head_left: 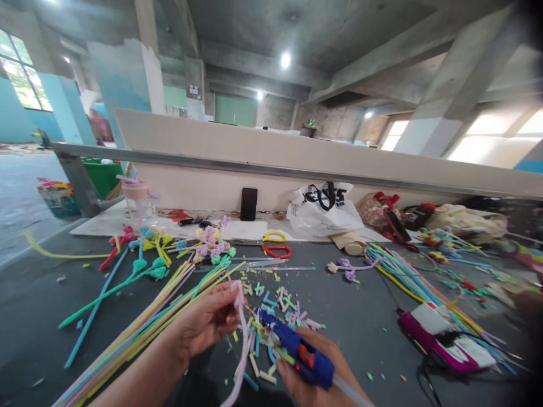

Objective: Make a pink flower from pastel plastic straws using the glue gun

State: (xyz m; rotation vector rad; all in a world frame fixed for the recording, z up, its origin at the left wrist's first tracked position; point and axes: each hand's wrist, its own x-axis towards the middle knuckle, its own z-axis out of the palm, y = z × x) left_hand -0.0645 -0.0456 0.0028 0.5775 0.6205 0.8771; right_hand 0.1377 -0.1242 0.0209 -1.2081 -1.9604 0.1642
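My left hand (212, 316) pinches a pale lilac pipe cleaner (244, 339) near its upper end, and the rest of it hangs down toward me. My right hand (314, 362) is wrapped round a blue hot glue gun (297, 347), whose tip points at the pinched end. Whether the tip touches it I cannot tell. A clear glue stick (348, 390) sticks out of the gun's rear. Under and around the gun lie many short cut pieces of pipe cleaner (267, 376). Long pipe cleaners (139, 345) in several colours run beneath my left forearm.
Finished pipe-cleaner flowers (207, 243) lie behind my left hand, near scissors (276, 250) with red and yellow handles. A phone (249, 204) leans on the divider. A white bag (324, 212) stands beside it. At right are more pipe cleaners (407, 282) and a magenta-and-white device (445, 339).
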